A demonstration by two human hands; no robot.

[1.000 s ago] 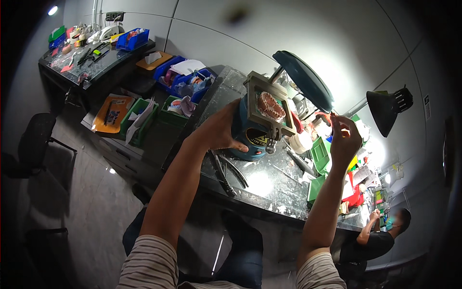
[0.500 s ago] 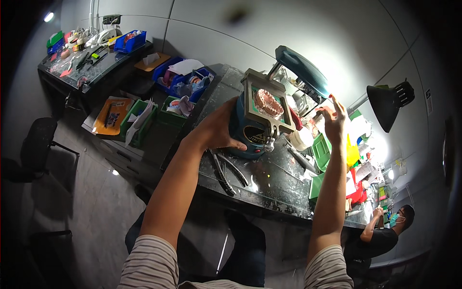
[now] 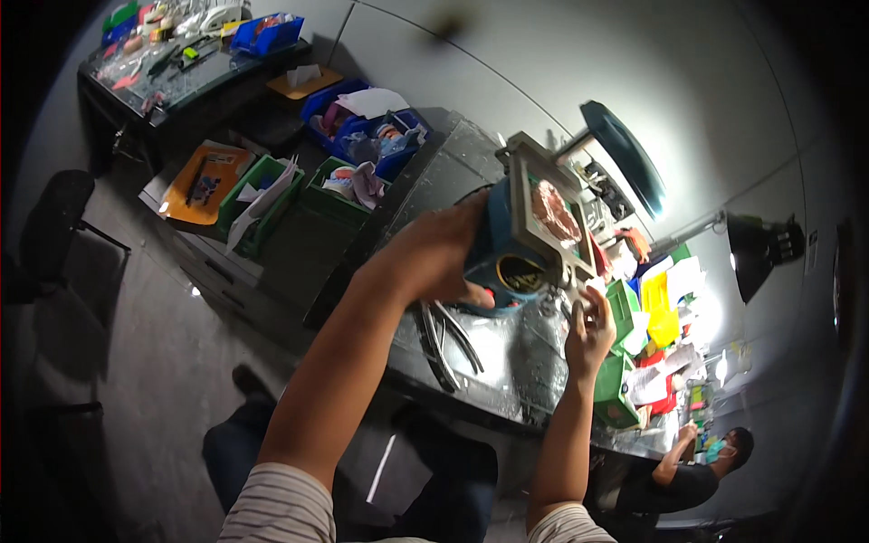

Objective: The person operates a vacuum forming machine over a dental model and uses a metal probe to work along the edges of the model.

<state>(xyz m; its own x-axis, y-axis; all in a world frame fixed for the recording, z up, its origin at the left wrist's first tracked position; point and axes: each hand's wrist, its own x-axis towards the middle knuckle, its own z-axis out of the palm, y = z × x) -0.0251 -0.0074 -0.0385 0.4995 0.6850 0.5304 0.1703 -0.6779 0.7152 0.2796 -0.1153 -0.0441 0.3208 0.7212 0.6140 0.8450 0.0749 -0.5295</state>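
A teal dental vacuum forming machine [image 3: 502,262] stands on the dark bench, with a metal frame [image 3: 529,231] around its top. A pinkish dental cast [image 3: 554,213] lies inside this frame. My left hand [image 3: 444,249] wraps round the near left side of the machine, its thumb beside a red button. At the front right corner of the frame, my right hand [image 3: 590,328] has its fingers closed at a metal latch [image 3: 563,294]; the fingertips partly cover it. Above the far side hangs the machine's dark teal upper head [image 3: 620,154].
Pliers [image 3: 444,348] lie at the bench's near edge. Green bins [image 3: 617,394] and papers crowd the right, below a black lamp [image 3: 756,253]. Blue bins [image 3: 362,136] and green bins sit to the left. A masked person [image 3: 679,475] works at far right.
My right hand has left the upper head and come down to the frame's front corner. My left hand stays on the machine. The whole view has shifted and turned.
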